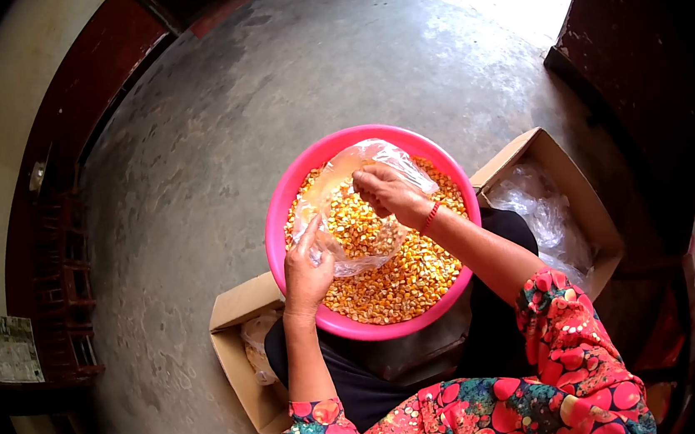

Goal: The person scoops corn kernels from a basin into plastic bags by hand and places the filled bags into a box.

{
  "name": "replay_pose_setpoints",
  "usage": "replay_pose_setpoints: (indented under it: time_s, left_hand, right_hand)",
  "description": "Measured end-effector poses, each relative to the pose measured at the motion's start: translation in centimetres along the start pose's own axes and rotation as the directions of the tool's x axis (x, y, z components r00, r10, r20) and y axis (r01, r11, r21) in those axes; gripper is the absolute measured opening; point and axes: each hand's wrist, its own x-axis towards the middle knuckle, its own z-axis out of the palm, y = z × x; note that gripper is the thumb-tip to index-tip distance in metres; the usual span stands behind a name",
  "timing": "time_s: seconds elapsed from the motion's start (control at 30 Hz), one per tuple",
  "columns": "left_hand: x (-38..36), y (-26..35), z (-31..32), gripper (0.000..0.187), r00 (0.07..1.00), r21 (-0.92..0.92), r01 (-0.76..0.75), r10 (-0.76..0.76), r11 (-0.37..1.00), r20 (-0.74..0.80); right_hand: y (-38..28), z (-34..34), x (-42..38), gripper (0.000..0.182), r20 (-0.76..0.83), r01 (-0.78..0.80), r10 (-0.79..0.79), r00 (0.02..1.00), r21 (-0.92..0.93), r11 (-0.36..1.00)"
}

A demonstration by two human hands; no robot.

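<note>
A clear plastic bag (400, 157) lies spread open over the yellow corn kernels (397, 296), which fill a pink basin (275, 224). Kernels show through and inside the bag's mouth. My left hand (309, 272) is closed on the near left part of the bag's rim, its index finger pointing up along the film. Above the bag is my right hand (396, 196), with a red band on the wrist and the fingers curled into a loose fist. What it grips, if anything, is hidden by the fingers.
At the right stands an open cardboard box (590, 219) with crumpled clear plastic bags (535, 211). Another cardboard box (235, 353) at the left holds a bag with yellowish contents (259, 343). Wooden furniture (65, 286) lines the left wall above a concrete floor (190, 148).
</note>
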Motion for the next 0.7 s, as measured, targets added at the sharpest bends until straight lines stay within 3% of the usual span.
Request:
replay_pose_setpoints:
  time_s: [0.07,0.13,0.2,0.23,0.3,0.4,0.43,0.53,0.57,0.6,0.7]
  left_hand:
    - [0.1,-0.9,0.4,0.055,0.991,0.005,-0.122,0.122,0.993,-0.056]
    - [0.0,-0.5,0.1,0.054,0.995,0.001,-0.090,0.090,0.996,-0.039]
    - [-0.1,-0.2,0.0,0.054,0.998,-0.001,-0.056,0.056,0.998,-0.020]
    - [-0.1,-0.1,0.0,0.054,0.998,0.009,-0.062,0.062,0.998,-0.032]
    - [0.0,0.0,0.0,0.054,0.997,0.018,-0.066,0.067,0.998,-0.044]
    - [0.0,0.0,-0.1,0.054,0.993,0.013,-0.098,0.099,0.995,-0.061]
    - [0.0,0.0,-0.1,0.055,0.996,0.000,-0.068,0.068,0.998,-0.051]
    - [0.0,0.0,-0.1,0.057,0.997,0.002,-0.059,0.059,0.998,-0.047]
    - [0.0,-0.1,-0.1,0.057,0.995,0.017,-0.082,0.083,0.996,-0.054]
    - [0.1,-0.2,-0.1,0.057,0.995,0.017,-0.082,0.083,0.996,-0.056]
    - [0.1,-0.4,0.0,0.057,0.982,0.033,-0.164,0.166,0.986,-0.087]
  right_hand:
    - [0.8,-1.2,1.5,0.030,-0.139,0.115,-0.129,0.982,-0.105,0.988]
    - [1.5,-1.9,2.5,0.034,-0.245,0.154,-0.194,0.950,-0.174,0.973]
    - [1.6,-2.9,2.7,0.035,-0.215,0.245,-0.351,0.912,-0.402,0.882]
    - [1.5,-3.2,2.7,0.035,-0.214,0.245,-0.351,0.912,-0.402,0.882]
    - [1.0,-3.5,2.7,0.034,-0.171,0.192,-0.452,0.875,-0.735,0.650]
    - [0.6,-2.4,1.8,0.034,-0.196,0.200,-0.481,0.854,-0.730,0.653]
    - [1.1,-2.7,2.6,0.035,-0.134,0.265,-0.555,0.821,-0.772,0.578]
    - [-0.1,-1.2,1.2,0.034,-0.043,0.276,-0.483,0.875,-0.774,0.570]
    - [1.0,-0.9,1.6,0.027,0.096,0.405,-0.423,0.901,-0.537,0.741]
    - [0.9,-0.4,1.0,0.021,0.221,0.376,-0.307,0.925,-0.445,0.812]
    - [1.8,2.0,-1.6,0.021,0.574,0.389,-0.121,0.810,-0.371,0.843]
